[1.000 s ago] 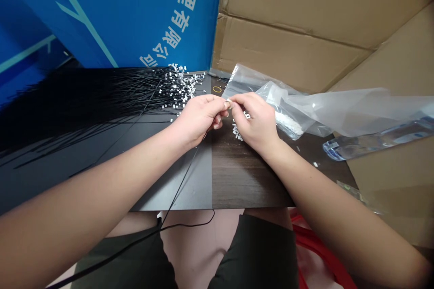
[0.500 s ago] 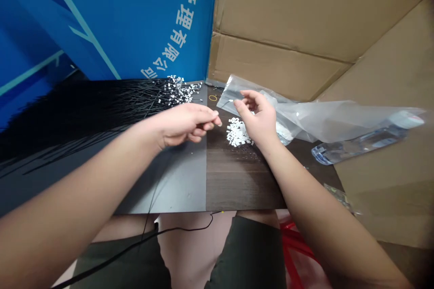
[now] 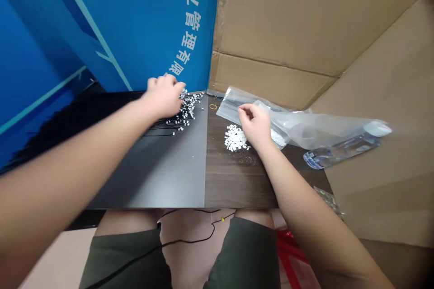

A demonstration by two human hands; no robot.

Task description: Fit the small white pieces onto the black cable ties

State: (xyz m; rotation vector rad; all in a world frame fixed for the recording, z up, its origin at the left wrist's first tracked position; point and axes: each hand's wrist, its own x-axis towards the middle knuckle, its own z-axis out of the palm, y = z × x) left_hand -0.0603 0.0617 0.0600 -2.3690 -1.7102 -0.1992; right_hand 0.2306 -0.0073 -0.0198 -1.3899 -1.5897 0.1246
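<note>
Over the white-tipped ends of a large bundle of black wires [image 3: 111,99] is my left hand [image 3: 164,97], its fingers bent down and their tips hidden. Small white connectors [image 3: 188,110] sit on the wire ends right of that hand. Beside a heap of loose white connectors [image 3: 235,138], my right hand [image 3: 256,124] is raised, thumb and forefinger pinched together. Whatever may be between those fingertips is too small to make out. A clear plastic bag [image 3: 230,106] lies just behind the right hand.
A clear water bottle [image 3: 342,149] lies at the right with plastic film over it. A yellow rubber band [image 3: 213,106] rests near the back. Blue panel [image 3: 135,18] and cardboard [image 3: 278,18] wall off the dark table [image 3: 233,189]. A small packet [image 3: 327,201] is at the right edge.
My left hand has moved left and away from me onto the wire ends. My right hand stays by the connector heap; the white piece at its fingertips no longer shows.
</note>
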